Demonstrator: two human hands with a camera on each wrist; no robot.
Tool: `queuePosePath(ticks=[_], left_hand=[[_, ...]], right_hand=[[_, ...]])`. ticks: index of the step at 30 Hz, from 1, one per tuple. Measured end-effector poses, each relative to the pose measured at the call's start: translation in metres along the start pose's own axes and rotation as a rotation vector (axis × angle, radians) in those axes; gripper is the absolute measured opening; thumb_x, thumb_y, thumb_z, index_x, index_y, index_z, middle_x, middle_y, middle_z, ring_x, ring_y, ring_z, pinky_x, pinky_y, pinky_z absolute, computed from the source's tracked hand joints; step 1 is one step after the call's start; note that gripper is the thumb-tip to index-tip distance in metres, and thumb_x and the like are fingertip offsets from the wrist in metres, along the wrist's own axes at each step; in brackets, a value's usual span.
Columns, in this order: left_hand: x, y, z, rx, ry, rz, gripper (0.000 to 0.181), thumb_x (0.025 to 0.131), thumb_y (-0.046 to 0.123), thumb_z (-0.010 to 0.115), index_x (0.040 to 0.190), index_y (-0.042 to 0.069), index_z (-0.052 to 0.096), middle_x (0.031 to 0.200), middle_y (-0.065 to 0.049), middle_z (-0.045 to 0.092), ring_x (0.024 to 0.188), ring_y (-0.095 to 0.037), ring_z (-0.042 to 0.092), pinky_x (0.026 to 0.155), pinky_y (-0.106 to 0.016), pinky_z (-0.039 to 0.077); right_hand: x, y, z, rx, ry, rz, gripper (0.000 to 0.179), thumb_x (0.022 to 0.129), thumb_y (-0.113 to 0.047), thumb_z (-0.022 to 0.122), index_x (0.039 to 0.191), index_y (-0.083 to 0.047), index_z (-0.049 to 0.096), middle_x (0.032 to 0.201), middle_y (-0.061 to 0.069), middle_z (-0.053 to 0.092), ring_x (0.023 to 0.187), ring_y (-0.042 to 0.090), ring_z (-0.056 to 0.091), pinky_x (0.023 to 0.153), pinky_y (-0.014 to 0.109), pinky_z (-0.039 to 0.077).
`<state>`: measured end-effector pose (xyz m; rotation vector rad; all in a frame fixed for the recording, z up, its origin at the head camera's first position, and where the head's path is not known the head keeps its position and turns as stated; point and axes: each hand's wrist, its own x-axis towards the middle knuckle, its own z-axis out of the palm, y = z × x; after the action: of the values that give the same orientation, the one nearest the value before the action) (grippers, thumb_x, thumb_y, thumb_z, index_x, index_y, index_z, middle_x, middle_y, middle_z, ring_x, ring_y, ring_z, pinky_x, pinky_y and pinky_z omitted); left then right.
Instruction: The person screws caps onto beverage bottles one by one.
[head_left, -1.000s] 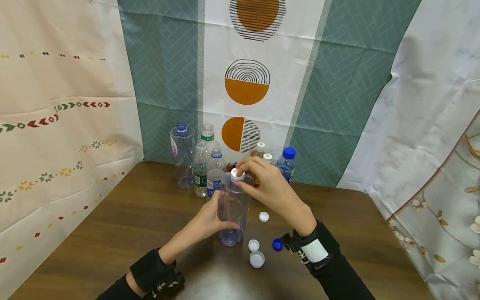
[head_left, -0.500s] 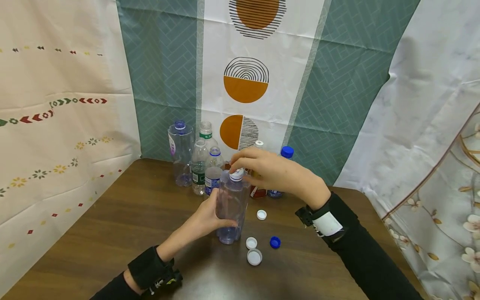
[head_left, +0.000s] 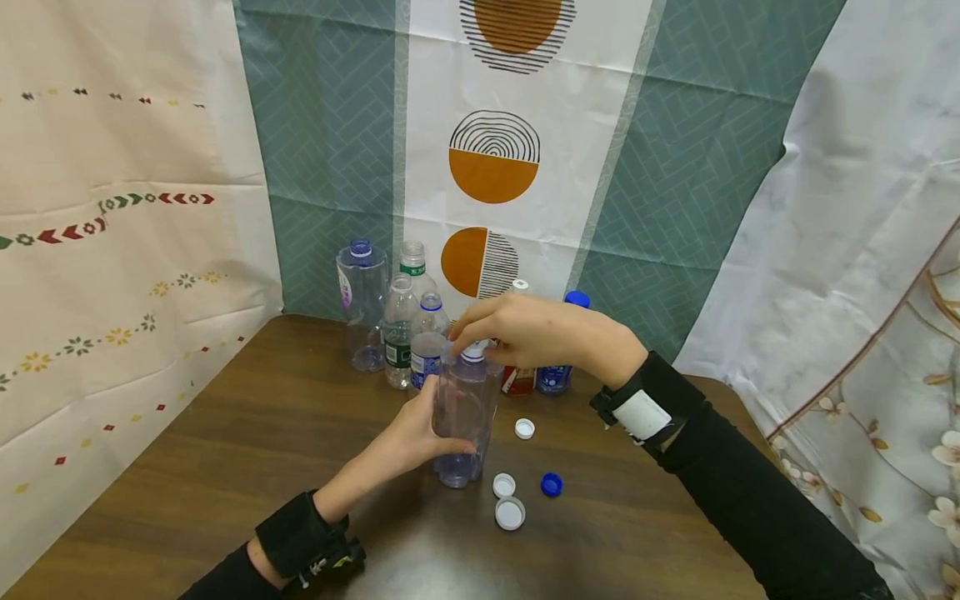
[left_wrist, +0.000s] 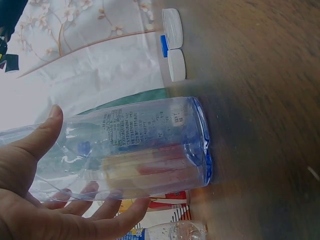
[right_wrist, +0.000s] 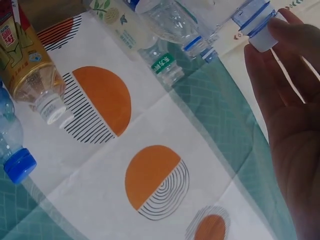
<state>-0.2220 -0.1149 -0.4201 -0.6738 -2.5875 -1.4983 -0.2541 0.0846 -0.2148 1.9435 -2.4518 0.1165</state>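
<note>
1 held btl [head_left: 467,412], clear plastic, stands upright mid brown table [head_left: 262,450]; clock centre for all below, head view. L hand [head_left: 418,429] at 9 o'c, fingers curled round btl: thumb one side, 4 fingers the other, spread only to btl's width. R hand [head_left: 536,329] comes in from approx 1–2 o'c, thumb & fingertips bent in, pinching 1 white neck cap [right_wrist: 264,41] at btl's mouth, 12 o'c; R wrist view has thumb agst cap's side. How tight, can't tell.

Loose caps, 4 tot., 3 white + 1 blue: 1 sm. white cap [head_left: 524,428] at 3 o'c, 1 plain white cap [head_left: 504,485] at 5 o'c, apparently touching 1 lg. white cap [head_left: 510,514] also at 5, 1 blue cap [head_left: 551,485] at 4.

Uncapped btls behind, 4: tall bluish btl [head_left: 366,312] at 10–11 o'c, dk-green-label btl [head_left: 400,329] same dir., green-collar btl [head_left: 413,268] at 11, blue-label btl [head_left: 429,343] at 11, nearest.

Capped btls, at least 2, partly behind R hand so full no. can't tell: red/gold-label btl [right_wrist: 32,75] w/ white top at 1–2 o'c, blue-capped btl [head_left: 555,380] at 2.
</note>
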Motion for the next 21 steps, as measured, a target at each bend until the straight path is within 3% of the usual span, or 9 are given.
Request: queuePosePath(ticks=[4, 7, 13, 18, 21], left_hand=[[0.002, 0.001, -0.002, 0.007, -0.001, 0.005, 0.086, 0.073, 0.028, 0.094, 0.133, 0.003, 0.037, 0.129, -0.012, 0.064, 0.116, -0.030, 0.061, 0.096, -0.049, 0.053], [0.002, 0.002, -0.002, 0.008, 0.003, 0.015, 0.086, 0.072, 0.028, 0.094, 0.133, 0.002, 0.038, 0.129, -0.013, 0.064, 0.116, -0.030, 0.061, 0.095, -0.049, 0.053], [0.001, 0.003, -0.001, -0.005, 0.003, 0.022, 0.086, 0.072, 0.024, 0.095, 0.133, 0.003, 0.037, 0.129, -0.014, 0.063, 0.115, -0.030, 0.062, 0.095, -0.047, 0.053], [0.001, 0.004, 0.000, -0.010, 0.000, 0.003, 0.088, 0.072, 0.025, 0.095, 0.135, 0.003, 0.037, 0.131, -0.014, 0.063, 0.118, -0.031, 0.061, 0.098, -0.049, 0.052], [0.000, 0.003, 0.000, -0.012, -0.005, -0.011, 0.089, 0.072, 0.026, 0.094, 0.135, 0.002, 0.037, 0.131, -0.014, 0.063, 0.119, -0.031, 0.061, 0.099, -0.051, 0.052]], right_hand=[[0.001, 0.000, 0.000, -0.029, 0.019, 0.019, 0.030, 0.095, 0.000, 0.068, 0.124, -0.008, 0.071, 0.129, 0.009, 0.068, 0.114, 0.023, 0.066, 0.083, 0.024, 0.058], [0.003, -0.004, 0.002, -0.062, 0.037, 0.080, 0.028, 0.097, -0.011, 0.070, 0.124, -0.006, 0.071, 0.120, 0.007, 0.071, 0.101, 0.020, 0.068, 0.084, 0.025, 0.058], [0.006, -0.014, 0.004, -0.142, 0.052, 0.186, 0.029, 0.097, -0.022, 0.071, 0.120, -0.005, 0.073, 0.103, 0.006, 0.073, 0.083, 0.016, 0.067, 0.077, 0.022, 0.058], [0.007, -0.014, 0.004, -0.135, 0.045, 0.192, 0.030, 0.096, -0.022, 0.072, 0.121, -0.005, 0.073, 0.105, 0.006, 0.073, 0.084, 0.016, 0.068, 0.077, 0.022, 0.058], [0.005, -0.011, 0.002, -0.098, 0.015, 0.161, 0.034, 0.096, -0.020, 0.072, 0.126, -0.005, 0.070, 0.116, 0.008, 0.071, 0.093, 0.018, 0.068, 0.083, 0.025, 0.058]])
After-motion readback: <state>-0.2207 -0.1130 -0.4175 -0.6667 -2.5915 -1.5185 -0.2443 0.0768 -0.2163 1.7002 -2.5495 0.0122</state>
